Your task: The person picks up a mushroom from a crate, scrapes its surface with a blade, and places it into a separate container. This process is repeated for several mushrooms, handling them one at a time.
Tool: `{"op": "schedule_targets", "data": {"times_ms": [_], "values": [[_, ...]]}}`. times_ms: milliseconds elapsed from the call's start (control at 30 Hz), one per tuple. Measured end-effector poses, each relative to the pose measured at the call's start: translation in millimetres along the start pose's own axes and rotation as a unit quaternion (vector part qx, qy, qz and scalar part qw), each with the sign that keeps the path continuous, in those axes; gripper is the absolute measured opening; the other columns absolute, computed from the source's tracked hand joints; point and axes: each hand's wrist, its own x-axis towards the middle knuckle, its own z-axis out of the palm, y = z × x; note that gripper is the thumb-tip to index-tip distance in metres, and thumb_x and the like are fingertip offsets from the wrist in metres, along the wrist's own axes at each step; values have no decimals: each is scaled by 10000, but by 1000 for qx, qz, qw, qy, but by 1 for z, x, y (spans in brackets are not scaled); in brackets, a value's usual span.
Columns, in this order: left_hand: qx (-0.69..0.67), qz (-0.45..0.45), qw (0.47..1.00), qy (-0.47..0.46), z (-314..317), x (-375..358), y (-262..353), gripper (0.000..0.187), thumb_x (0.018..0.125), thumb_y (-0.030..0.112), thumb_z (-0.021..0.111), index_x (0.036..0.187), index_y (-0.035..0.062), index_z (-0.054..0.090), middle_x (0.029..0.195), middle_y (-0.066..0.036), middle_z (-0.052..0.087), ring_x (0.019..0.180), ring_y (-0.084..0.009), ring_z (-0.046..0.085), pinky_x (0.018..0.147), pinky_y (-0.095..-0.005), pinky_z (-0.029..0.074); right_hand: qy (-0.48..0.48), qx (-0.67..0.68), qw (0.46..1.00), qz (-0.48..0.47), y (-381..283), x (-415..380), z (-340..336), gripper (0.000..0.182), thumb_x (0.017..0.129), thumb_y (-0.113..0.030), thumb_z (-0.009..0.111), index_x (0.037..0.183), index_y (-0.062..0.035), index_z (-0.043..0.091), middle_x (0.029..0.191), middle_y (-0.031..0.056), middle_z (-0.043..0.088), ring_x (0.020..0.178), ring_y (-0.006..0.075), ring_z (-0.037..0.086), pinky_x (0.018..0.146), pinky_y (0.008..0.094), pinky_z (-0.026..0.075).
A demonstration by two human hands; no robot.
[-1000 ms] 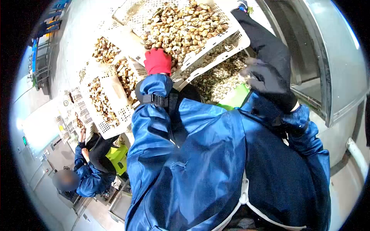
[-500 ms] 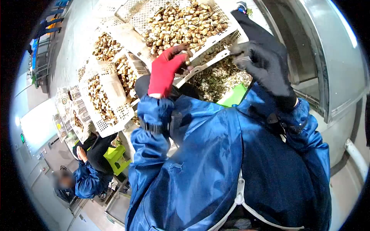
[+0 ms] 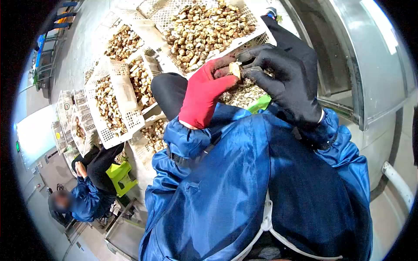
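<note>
My left hand [image 3: 204, 91], in a red glove, is closed around a pale cream-brown mushroom [image 3: 235, 69], pinched between thumb and fingers. My right hand [image 3: 285, 80], in a black glove, meets it from the right with curled fingertips right at the mushroom; what those fingers hold, if anything, is hidden. Just beyond the hands stands a white perforated crate [image 3: 267, 40] with a heap of brown and cream mushrooms [image 3: 209, 32]. Below both hands, partly covered by them, lie pale trimmings [image 3: 241, 95] beside a bright green edge [image 3: 260, 104].
More white crates [image 3: 130, 98] of mushrooms stand to the left. A seated person [image 3: 89, 191] in a blue jacket is at lower left, near a green stool [image 3: 121, 177]. A metal-framed panel [image 3: 374, 56] rises on the right, with a white pipe [image 3: 398, 185] below it.
Both hands have come together: the left moved right and the right moved left, and they now meet at the mushroom. The view has shifted slightly.
</note>
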Motion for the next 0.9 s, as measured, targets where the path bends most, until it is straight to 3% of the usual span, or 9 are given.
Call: {"op": "schedule_targets", "data": {"times_ms": [133,333,433,533,633,667,767,800,900], "values": [[43,-32,996,70,8,-6,5,423,706,6,643,1102,-24,498,917,-63,595,775,-118,568,718,-222,457,10,-11,1000,3,-4,-1,1,145,775,-128,578,835,3,561,854,96,581,734,165,546,662,276,434],[261,94,955,106,14,-16,8,344,671,5,684,1004,0,598,972,-51,601,847,-106,549,767,-222,440,-17,-44,999,-10,-2,-3,3,127,767,-99,586,846,-1,569,837,91,579,706,177,553,641,281,438],[237,109,961,94,12,-17,7,330,668,-13,675,990,6,607,982,-40,599,871,-113,546,785,-231,436,-8,-47,999,-14,-7,-3,4,142,770,-124,587,835,2,571,797,72,583,696,144,542,631,279,433],[182,80,979,51,9,-20,12,336,666,-19,671,995,3,604,978,-45,601,890,-118,542,803,-238,432,-6,134,981,137,3,-5,7,139,766,-120,596,833,2,581,748,40,582,697,106,527,633,264,429],[189,85,977,45,10,-20,13,448,646,-59,666,1075,1,552,1041,-67,580,923,-138,545,818,-248,433,-1,176,970,165,-7,-2,4,116,758,-95,603,826,-2,593,724,18,578,702,80,514,648,245,425],[206,115,970,55,12,-20,11,491,639,-75,661,1105,3,526,1074,-76,562,949,-144,538,829,-253,431,0,169,979,117,3,-2,9,115,754,-83,600,830,3,598,735,28,580,693,84,518,655,236,423],[219,210,951,53,15,-13,2,600,623,-117,643,1179,7,454,1167,-101,506,1032,-165,508,867,-270,421,-21,33,994,104,-13,-1,5,131,744,-91,608,827,10,594,723,31,570,689,87,520,650,238,424],[198,243,949,31,12,-11,-3,622,620,-127,636,1193,8,436,1192,-108,486,1062,-173,492,882,-277,415,-12,81,988,131,4,-4,11,148,747,-108,611,817,19,582,695,30,546,679,91,520,643,238,424],[170,286,943,2,11,-12,-5,621,628,-137,613,1203,3,423,1218,-115,464,1122,-187,452,912,-288,398,14,50,981,187,-11,1,-2,163,759,-135,609,793,19,568,706,33,550,689,89,530,633,230,426]]}}
